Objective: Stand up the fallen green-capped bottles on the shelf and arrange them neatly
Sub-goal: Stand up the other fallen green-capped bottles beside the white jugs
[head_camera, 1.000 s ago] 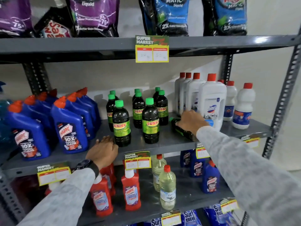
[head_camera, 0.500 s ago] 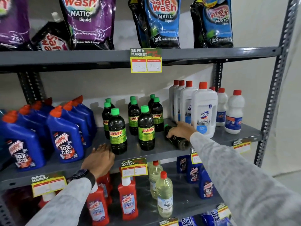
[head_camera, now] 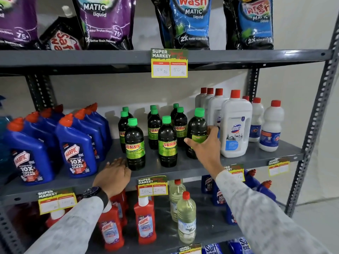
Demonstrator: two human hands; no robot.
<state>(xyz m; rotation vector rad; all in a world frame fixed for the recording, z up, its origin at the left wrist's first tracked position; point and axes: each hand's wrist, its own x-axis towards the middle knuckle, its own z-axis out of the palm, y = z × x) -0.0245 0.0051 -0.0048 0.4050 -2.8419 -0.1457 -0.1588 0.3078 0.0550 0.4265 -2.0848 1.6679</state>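
Several dark green-capped Sunny bottles (head_camera: 167, 142) stand upright on the middle grey shelf (head_camera: 183, 169) in rows. My right hand (head_camera: 205, 145) grips one more green-capped bottle (head_camera: 197, 129), upright at the right end of the group, its label side turned away. The base of that bottle is hidden behind my hand. My left hand (head_camera: 114, 176) rests flat on the shelf's front edge, just left of the nearest Sunny bottle (head_camera: 135, 145), holding nothing.
Blue Harpic bottles (head_camera: 77, 147) crowd the shelf's left part. White red-capped Domex bottles (head_camera: 235, 125) stand right beside the held bottle. Detergent pouches (head_camera: 189, 22) fill the upper shelf. Red Harpic bottles (head_camera: 145, 220) and clear bottles (head_camera: 186, 217) stand on the lower shelf.
The bottle that lay on its side under my right hand now stands upright in that hand, next to the Domex bottles. My left hand stays on the shelf edge.
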